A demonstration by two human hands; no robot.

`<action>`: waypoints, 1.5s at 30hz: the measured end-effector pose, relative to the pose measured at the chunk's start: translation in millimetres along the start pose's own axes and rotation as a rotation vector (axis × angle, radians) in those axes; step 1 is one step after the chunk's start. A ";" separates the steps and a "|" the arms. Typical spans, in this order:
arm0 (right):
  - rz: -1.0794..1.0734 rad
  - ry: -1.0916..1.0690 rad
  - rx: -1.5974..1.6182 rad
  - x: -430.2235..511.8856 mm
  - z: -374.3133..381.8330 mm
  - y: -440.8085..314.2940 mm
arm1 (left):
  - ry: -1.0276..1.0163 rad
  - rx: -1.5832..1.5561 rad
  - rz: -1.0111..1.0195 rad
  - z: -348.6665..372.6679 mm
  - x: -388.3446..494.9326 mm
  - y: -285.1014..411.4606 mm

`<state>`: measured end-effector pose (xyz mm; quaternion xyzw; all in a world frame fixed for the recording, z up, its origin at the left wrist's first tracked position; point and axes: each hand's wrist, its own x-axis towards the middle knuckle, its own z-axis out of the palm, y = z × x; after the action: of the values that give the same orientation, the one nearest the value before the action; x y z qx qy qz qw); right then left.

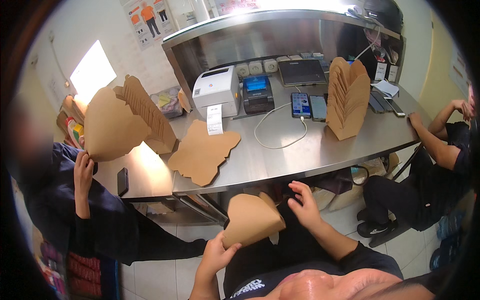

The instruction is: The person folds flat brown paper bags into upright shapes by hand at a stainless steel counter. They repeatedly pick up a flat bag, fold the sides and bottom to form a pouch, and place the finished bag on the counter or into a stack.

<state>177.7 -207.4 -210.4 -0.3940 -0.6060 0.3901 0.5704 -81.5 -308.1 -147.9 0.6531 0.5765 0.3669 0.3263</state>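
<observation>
My left hand (217, 253) grips a brown cardboard food box (255, 219), partly folded, by its near left corner. The box is held over my lap, below the table's front edge. To the right of it, my right hand (305, 208) is raised with its fingers apart and touches nothing. Flat cardboard box blanks (204, 157) lie stacked on the steel table (270, 157) ahead of me. At the right of the table stands a nested stack of folded cardboard boxes (347, 101).
A co-worker at left holds a cardboard piece (112, 127) beside another stack of boxes (150, 116). A white label printer (217, 90), a black receipt printer (258, 97), phones (301, 105) and a white cable (277, 147) occupy the table. Another person's forearm (431, 138) rests at right.
</observation>
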 end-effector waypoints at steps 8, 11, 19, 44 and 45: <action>-0.413 -0.462 -0.300 -27.2 43.3 -33.8 | -0.008 0.357 0.421 27.0 19.2 27.9; -0.269 -0.557 -0.132 -26.2 42.8 -29.4 | 0.090 0.515 0.555 29.9 28.5 36.7; -0.054 -0.594 -0.149 -25.5 32.4 -30.5 | 0.194 0.499 0.526 27.6 41.3 50.5; -0.484 -0.497 -0.307 -32.0 8.7 19.4 | -0.256 -1.106 -0.851 65.3 21.2 -49.2; -0.490 -0.497 -0.297 -31.2 9.2 18.2 | -0.265 -1.112 -0.856 65.3 17.7 -52.2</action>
<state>170.4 -229.4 -239.6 -0.2094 -0.8521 0.2337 0.4189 -51.3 -284.4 -224.3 0.1453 0.4652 0.3637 0.7938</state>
